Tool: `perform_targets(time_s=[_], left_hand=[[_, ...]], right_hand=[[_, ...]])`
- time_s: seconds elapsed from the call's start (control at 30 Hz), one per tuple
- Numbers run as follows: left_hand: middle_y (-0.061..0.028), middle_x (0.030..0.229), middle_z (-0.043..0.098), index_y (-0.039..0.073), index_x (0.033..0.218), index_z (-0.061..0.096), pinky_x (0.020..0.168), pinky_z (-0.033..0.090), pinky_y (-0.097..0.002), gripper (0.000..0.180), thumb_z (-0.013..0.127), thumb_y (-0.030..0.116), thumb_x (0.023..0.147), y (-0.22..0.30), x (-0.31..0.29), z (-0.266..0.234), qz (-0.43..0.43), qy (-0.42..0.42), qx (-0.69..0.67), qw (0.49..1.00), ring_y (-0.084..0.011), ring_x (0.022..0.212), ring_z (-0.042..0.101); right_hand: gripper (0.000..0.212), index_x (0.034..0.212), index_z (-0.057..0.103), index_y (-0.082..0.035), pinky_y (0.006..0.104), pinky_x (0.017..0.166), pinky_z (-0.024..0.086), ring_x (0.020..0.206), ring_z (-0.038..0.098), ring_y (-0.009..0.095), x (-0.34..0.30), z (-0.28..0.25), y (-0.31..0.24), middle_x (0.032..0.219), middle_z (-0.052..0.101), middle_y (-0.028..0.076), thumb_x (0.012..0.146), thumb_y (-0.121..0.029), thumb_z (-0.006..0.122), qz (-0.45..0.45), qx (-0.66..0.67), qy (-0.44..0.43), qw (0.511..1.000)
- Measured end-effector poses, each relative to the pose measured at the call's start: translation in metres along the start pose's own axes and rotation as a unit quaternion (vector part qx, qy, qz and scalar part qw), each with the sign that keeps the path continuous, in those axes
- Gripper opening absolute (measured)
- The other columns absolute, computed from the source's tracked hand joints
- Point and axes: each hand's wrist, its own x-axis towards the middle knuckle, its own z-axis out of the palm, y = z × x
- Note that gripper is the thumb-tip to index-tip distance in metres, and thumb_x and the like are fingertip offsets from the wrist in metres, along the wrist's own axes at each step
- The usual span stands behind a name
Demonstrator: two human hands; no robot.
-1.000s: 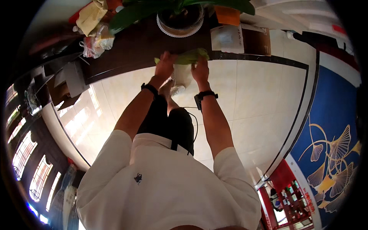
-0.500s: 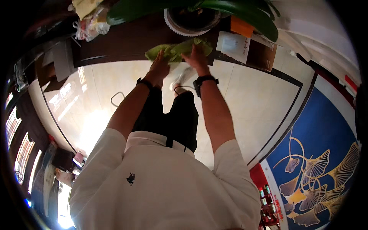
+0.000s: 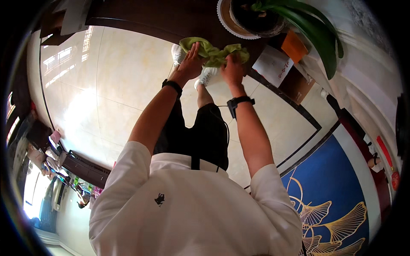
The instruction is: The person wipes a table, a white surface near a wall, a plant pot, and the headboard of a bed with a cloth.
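Well, one flowerpot point(image 3: 279, 28) holds a broad-leaved plant point(image 3: 315, 37); left hand point(image 3: 189, 67) lies straight-fingered on green cloth point(image 3: 208, 51) (right hand point(image 3: 232, 72) curls round it); two sneakers point(image 3: 207, 77) show, previously one.

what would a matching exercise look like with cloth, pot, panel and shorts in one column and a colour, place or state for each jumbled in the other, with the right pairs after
1. cloth
2. pot
3. panel
4. shorts

A. on a white-edged mat
B. black
C. blue and gold
D. yellow-green, crumpled

Right pairs: 1-D, 2-A, 3-C, 4-B
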Motion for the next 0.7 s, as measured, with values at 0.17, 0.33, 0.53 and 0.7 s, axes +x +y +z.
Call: perform_targets(time_s=[0.17, 0.33, 0.53, 0.7], left_hand=[[-0.0332, 0.149, 0.025, 0.004, 0.124, 0.058, 0.114, 0.028, -0.0463, 0.036, 0.048, 0.014, 0.090, -0.014, 0.001, -0.004, -0.004, 0.052, -0.053, 0.997, -0.0441, 0.140, 0.027], [-0.0313, 0.131, 0.050, 0.003, 0.128, 0.051, 0.105, 0.038, -0.0481, 0.042, 0.055, 0.014, 0.088, -0.016, -0.005, -0.042, -0.089, 0.140, -0.208, 0.964, -0.0434, 0.127, 0.044], [-0.0119, 0.098, 0.062, 0.004, 0.131, 0.048, 0.077, 0.050, -0.0317, 0.050, 0.062, -0.006, 0.084, 0.042, -0.067, -0.209, 0.116, -0.036, -0.687, 0.717, -0.0163, 0.084, 0.061], [-0.0159, 0.090, 0.065, 0.000, 0.114, 0.061, 0.075, 0.051, -0.0349, 0.033, 0.070, 0.012, 0.085, 0.063, -0.096, -0.276, 0.366, 0.086, -0.791, 0.483, -0.0173, 0.075, 0.063]], right_hand=[[0.027, 0.101, 0.053, -0.006, 0.0492, 0.098, 0.045, 0.127, 0.044, 0.044, -0.008, 0.011, -0.044, 0.118, 0.059, 0.023, 0.078, -0.010, 0.067, -0.010, 0.081, -0.068, 0.994], [0.025, 0.105, 0.054, -0.006, 0.0484, 0.104, 0.042, 0.131, 0.040, 0.041, 0.030, 0.034, -0.061, 0.121, 0.058, 0.020, 0.082, -0.009, 0.063, -0.094, 0.068, -0.012, 0.993], [0.035, 0.107, 0.053, -0.007, 0.0510, 0.112, 0.030, 0.132, 0.036, 0.045, 0.114, 0.053, -0.097, 0.127, 0.053, 0.015, 0.075, -0.007, 0.066, -0.100, 0.035, 0.001, 0.994], [0.043, 0.109, 0.051, -0.009, 0.0508, 0.110, 0.032, 0.132, 0.034, 0.047, 0.185, 0.062, -0.112, 0.126, 0.051, 0.017, 0.070, -0.004, 0.068, -0.145, 0.026, -0.013, 0.989]])
